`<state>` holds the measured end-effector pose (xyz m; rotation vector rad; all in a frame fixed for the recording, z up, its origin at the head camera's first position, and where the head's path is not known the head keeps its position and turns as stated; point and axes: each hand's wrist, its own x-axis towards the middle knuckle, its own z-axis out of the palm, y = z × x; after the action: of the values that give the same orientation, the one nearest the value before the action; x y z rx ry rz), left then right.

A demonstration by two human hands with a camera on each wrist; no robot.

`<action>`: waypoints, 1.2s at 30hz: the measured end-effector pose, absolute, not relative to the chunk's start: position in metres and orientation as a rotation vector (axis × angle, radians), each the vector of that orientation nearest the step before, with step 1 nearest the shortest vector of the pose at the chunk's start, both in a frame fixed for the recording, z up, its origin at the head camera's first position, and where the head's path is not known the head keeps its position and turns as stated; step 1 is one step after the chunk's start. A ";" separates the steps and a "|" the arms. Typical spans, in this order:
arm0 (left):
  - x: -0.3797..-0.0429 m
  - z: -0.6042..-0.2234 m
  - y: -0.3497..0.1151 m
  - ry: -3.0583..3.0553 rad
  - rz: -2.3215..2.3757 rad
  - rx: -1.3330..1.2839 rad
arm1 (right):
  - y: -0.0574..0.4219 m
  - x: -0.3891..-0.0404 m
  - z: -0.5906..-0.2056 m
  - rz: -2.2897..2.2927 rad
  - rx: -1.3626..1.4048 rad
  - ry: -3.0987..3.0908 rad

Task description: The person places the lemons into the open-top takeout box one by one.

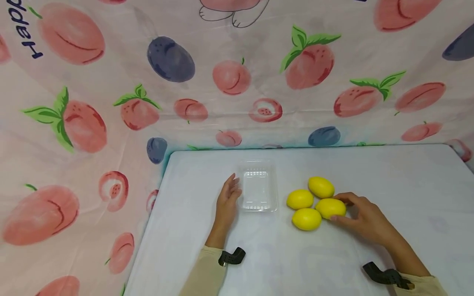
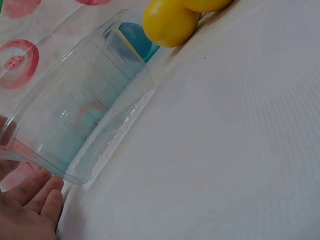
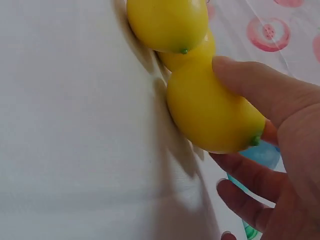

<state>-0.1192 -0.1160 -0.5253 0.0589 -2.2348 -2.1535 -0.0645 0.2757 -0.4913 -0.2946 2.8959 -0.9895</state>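
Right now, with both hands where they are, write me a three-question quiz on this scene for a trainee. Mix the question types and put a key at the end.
1. Count: how many yellow lemons show in the head view?

2. True or false: a lemon lies inside the clear plastic container beside the left hand.

3. Multiple choice: what does the right hand hold between thumb and fingers?
A) the container
B) a lemon
C) nothing

Key
1. Four.
2. False; all the lemons are outside it, to the person's right of it.
3. B
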 end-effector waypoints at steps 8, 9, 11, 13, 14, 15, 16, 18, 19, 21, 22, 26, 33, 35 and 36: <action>-0.119 -0.524 -0.113 -2.297 -2.098 0.065 | 0.277 -0.061 -0.492 -1.087 -0.224 3.006; -0.119 -0.524 -0.113 -2.303 -2.093 0.064 | 0.277 -0.061 -0.492 -1.114 -0.226 3.015; -0.120 -0.524 -0.113 -2.305 -2.081 0.045 | 0.276 -0.061 -0.490 -1.172 -0.236 3.023; -0.121 -0.525 -0.114 -2.306 -2.071 0.039 | 0.275 -0.061 -0.487 -1.236 -0.252 3.010; -0.121 -0.525 -0.114 -2.303 -2.068 0.033 | 0.274 -0.061 -0.486 -1.262 -0.260 2.998; -0.121 -0.525 -0.114 -2.304 -2.063 0.035 | 0.273 -0.061 -0.484 -1.284 -0.266 2.985; -0.121 -0.525 -0.114 -2.299 -2.061 0.032 | 0.273 -0.062 -0.483 -1.303 -0.271 2.973; -0.121 -0.525 -0.114 -2.297 -2.061 0.037 | 0.272 -0.062 -0.480 -1.327 -0.284 2.958; -0.121 -0.524 -0.114 -2.299 -2.061 0.038 | 0.271 -0.062 -0.479 -1.331 -0.290 2.959; -0.120 -0.524 -0.113 -2.303 -2.062 0.037 | 0.270 -0.063 -0.476 -1.351 -0.306 2.961; -0.120 -0.524 -0.113 -2.303 -2.064 0.037 | 0.269 -0.064 -0.475 -1.362 -0.312 2.961; -0.120 -0.523 -0.112 -2.300 -2.068 0.028 | 0.265 -0.068 -0.470 -1.403 -0.334 2.940; -0.120 -0.522 -0.111 -2.323 -2.040 0.055 | 0.251 -0.079 -0.460 -1.468 -0.367 2.882; -0.120 -0.523 -0.112 -2.334 -2.025 0.057 | 0.246 -0.082 -0.457 -1.501 -0.362 2.870; -0.120 -0.523 -0.112 -2.339 -2.019 0.058 | 0.243 -0.084 -0.455 -1.524 -0.362 2.859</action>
<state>-0.1195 -0.1120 -0.5231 0.0575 -2.3392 -2.0187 -0.0836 0.2432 -0.4553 -0.3624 2.8591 -1.5244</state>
